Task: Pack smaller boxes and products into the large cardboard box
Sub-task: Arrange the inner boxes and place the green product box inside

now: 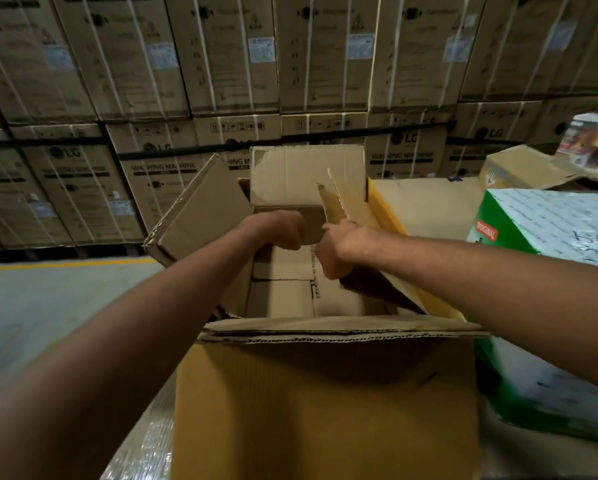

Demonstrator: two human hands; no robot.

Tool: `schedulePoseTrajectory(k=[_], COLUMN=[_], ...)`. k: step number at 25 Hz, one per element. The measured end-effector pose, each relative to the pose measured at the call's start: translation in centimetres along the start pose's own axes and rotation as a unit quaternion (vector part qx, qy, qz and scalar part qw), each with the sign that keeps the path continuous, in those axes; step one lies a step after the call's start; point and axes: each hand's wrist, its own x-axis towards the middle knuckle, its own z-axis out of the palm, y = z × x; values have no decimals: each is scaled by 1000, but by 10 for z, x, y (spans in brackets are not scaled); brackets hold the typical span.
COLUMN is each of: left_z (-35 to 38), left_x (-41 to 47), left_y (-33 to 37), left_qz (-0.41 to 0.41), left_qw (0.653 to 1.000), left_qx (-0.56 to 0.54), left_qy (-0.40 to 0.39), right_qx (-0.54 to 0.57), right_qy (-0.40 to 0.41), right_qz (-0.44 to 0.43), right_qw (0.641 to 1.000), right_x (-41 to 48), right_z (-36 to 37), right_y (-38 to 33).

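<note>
The large brown corrugated cardboard box (pixel 325 403) stands open just in front of us, its near wall facing the camera and its four flaps raised or splayed. Inside we see the flat tops of smaller plain cardboard boxes (pixel 283 296) lying low along the bottom, so we judge packing begun but far from finished, with plenty of room above. Our left hand (pixel 282 230) curls shut around the edge of a small cardboard piece at the far side; our right hand (pixel 335 247) grips the torn, frayed right flap (pixel 353 206), holding it aside. To the right, touching the box, sits a glossy green-and-white printed carton (pixel 540 230) wrapped in film, perhaps waiting to go in.
</note>
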Motion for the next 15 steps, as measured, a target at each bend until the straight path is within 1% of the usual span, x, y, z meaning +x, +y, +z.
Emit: schedulePoseTrajectory(k=[2, 4, 6, 8, 10, 11, 13, 15], left_z=[4, 8, 12, 15, 20, 23, 33, 42], left_x=[7, 13, 15, 14, 12, 12, 14, 17], left_y=[18, 36, 64, 96, 126, 139, 157, 163], left_qz=[17, 42, 86, 125, 153, 168, 184, 181], left_qw=[999, 993, 982, 970, 955, 950, 946, 949], left_qx=[-17, -62, -114, -151, -177, -177, -158, -133], left_qy=[-46, -97, -125, -147, -180, -194, -214, -221], right_qx=[-8, -27, 4, 77, 126, 130, 143, 176], right_qy=[59, 74, 53, 36, 36, 47, 99, 163], right_qz=[58, 115, 186, 233, 241, 233, 242, 288], right_qw=[997, 990, 981, 969, 962, 963, 955, 927], right_x=[-14, -28, -37, -37, -32, -29, -26, -25], right_z=[-1, 5, 20, 43, 63, 70, 80, 84], right_y=[27, 65, 105, 135, 145, 146, 141, 137])
